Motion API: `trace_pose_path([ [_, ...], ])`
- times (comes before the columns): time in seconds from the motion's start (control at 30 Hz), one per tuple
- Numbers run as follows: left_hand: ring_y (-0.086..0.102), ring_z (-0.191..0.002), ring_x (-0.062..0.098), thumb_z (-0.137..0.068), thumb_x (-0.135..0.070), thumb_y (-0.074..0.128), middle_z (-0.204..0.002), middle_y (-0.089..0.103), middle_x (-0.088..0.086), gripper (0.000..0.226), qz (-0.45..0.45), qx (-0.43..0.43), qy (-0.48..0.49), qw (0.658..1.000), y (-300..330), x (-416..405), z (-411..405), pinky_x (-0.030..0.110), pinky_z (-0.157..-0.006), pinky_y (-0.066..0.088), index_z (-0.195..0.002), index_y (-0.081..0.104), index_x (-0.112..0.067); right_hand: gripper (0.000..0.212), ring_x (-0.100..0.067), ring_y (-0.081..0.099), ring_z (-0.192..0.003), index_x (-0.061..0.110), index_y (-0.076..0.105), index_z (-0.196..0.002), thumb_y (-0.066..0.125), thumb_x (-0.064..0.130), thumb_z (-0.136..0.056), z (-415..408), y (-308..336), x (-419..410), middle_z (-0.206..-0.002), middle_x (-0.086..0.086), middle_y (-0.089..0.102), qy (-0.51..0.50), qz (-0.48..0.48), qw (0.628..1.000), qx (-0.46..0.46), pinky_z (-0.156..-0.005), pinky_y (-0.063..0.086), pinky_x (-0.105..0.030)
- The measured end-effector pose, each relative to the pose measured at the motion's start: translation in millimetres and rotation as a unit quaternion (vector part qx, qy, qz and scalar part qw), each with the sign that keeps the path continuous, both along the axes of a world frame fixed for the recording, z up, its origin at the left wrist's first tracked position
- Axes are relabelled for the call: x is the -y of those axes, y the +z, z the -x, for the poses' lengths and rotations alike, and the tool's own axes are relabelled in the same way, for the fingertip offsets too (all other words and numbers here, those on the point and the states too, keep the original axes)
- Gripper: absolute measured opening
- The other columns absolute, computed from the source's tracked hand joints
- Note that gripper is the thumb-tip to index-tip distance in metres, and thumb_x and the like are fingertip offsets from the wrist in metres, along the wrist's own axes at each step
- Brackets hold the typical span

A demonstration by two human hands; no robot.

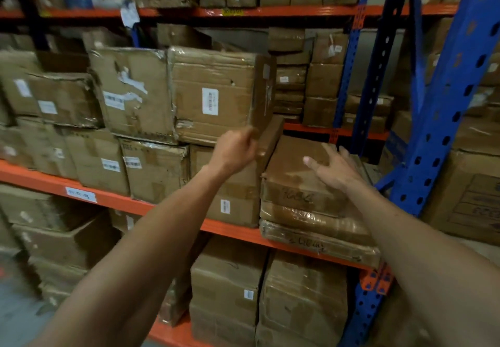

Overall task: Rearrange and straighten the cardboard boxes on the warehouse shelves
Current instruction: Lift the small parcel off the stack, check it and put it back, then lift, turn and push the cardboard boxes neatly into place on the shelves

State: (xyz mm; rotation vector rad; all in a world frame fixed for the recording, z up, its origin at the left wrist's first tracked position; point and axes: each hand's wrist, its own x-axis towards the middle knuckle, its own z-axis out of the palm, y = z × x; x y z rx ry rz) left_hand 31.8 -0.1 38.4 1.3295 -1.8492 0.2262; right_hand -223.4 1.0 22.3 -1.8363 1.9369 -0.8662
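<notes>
We face a rack (443, 119) of blue uprights and orange beams (167, 206), its shelves crowded with taped cardboard boxes. On the middle shelf a big box (213, 95) with a white label sits on another, beside a crumpled one (132, 89) to its left. Right of these lies a stack of flat boxes (311, 211) — it overhangs the beam's front edge, and the top one (292, 173) carries handwriting on its near face. Between the big box and the stack stands a thin box (269, 141) on edge, tilted, with a second thin box (265, 89) upright above it against the big box's right side. Our left hand (234, 148) is clenched on the near edge of the lower thin box. Our right hand (334, 166) rests released — fingers spread flat on the top flat box.
</notes>
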Motion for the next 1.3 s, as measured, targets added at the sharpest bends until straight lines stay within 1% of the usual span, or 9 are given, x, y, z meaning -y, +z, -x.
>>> trace_pose_path([
  [0.1,0.067,-0.105,0.037,-0.098,-0.029,0.057,-0.120,0.067,0.019,0.042,0.075,-0.141,0.078,0.984,45,-2,-41,0.048,-0.088,0.056,-0.131,0.061,-0.004,0.098,-0.031,0.008,-0.161,0.037,0.013,-0.167,0.057,0.078,-0.089,-33,36,11,-0.176,-0.002,0.000,0.048,0.020,0.998,0.024,-0.126,0.020,-0.055],
  [0.27,0.037,-0.145,0.040,-0.105,-0.037,0.049,-0.156,0.038,0.025,0.067,0.041,-0.237,0.123,0.963,89,13,-114,0.050,-0.120,0.031,-0.159,0.027,-0.006,0.115,-0.025,0.002,-0.162,0.033,-0.001,-0.168,0.063,0.079,-0.084,-103,68,27,-0.177,0.000,0.000,0.125,0.019,0.990,0.060,-0.128,0.016,-0.051],
  [0.5,0.030,-0.151,0.037,-0.106,-0.050,0.045,-0.166,0.027,0.018,0.073,0.013,-0.114,0.050,0.992,124,47,-168,0.054,-0.121,0.032,-0.166,0.013,-0.024,0.157,-0.029,0.030,-0.155,0.032,-0.013,-0.164,0.092,0.070,-0.054,-171,74,53,-0.170,-0.006,0.026,0.126,0.031,0.981,0.146,-0.125,0.028,-0.055],
  [0.63,0.025,-0.150,0.042,-0.106,-0.059,0.034,-0.159,0.041,0.018,0.065,0.000,-0.040,0.045,0.998,142,74,-171,0.058,-0.122,0.020,-0.162,0.027,-0.028,0.129,-0.024,0.047,-0.143,0.030,0.010,-0.164,0.097,0.039,-0.069,-184,61,60,-0.155,-0.001,0.049,0.094,0.065,0.966,0.230,-0.121,0.036,-0.049],
  [0.77,0.030,-0.141,0.043,-0.104,-0.065,0.030,-0.142,0.058,0.019,0.061,0.012,-0.034,0.032,0.999,139,90,-177,0.059,-0.118,0.023,-0.149,0.046,-0.027,0.110,-0.016,0.056,-0.123,0.030,0.024,-0.161,0.094,0.035,-0.076,-188,58,59,-0.134,0.005,0.059,0.087,0.057,0.956,0.273,-0.110,0.045,-0.040],
  [0.87,0.037,-0.135,0.037,-0.102,-0.067,0.032,-0.136,0.063,0.014,0.061,0.022,-0.055,0.015,0.998,136,94,-178,0.053,-0.114,0.028,-0.142,0.053,-0.024,0.105,-0.020,0.058,-0.128,0.033,0.030,-0.158,0.094,0.031,-0.076,-196,55,55,-0.127,0.007,0.062,0.066,0.062,0.945,0.314,-0.115,0.045,-0.048],
  [1.03,0.034,-0.138,0.037,-0.104,-0.060,0.041,-0.142,0.056,0.018,0.055,0.010,-0.111,-0.007,0.994,130,72,-172,0.054,-0.117,0.028,-0.142,0.053,-0.022,0.089,-0.017,0.057,-0.117,0.035,0.035,-0.159,0.086,0.026,-0.087,-207,49,26,-0.121,0.009,0.060,0.014,0.090,0.932,0.351,-0.112,0.046,-0.046],
  [1.17,0.034,-0.139,0.035,-0.105,-0.054,0.046,-0.145,0.048,0.020,0.051,0.003,-0.173,-0.038,0.984,127,34,-166,0.054,-0.116,0.034,-0.143,0.051,-0.020,0.087,-0.023,0.059,-0.127,0.035,0.039,-0.158,0.087,0.032,-0.086,-205,50,-9,-0.133,0.004,0.063,0.021,0.086,0.935,0.344,-0.112,0.047,-0.050],
  [1.3,0.037,-0.137,0.034,-0.104,-0.052,0.049,-0.142,0.045,0.019,0.048,0.014,-0.188,-0.038,0.981,127,-22,-154,0.051,-0.114,0.037,-0.141,0.052,-0.020,0.086,-0.019,0.058,-0.118,0.029,0.037,-0.159,0.086,0.029,-0.088,-189,49,-54,-0.130,0.004,0.062,0.035,0.082,0.936,0.340,-0.106,0.048,-0.042],
])
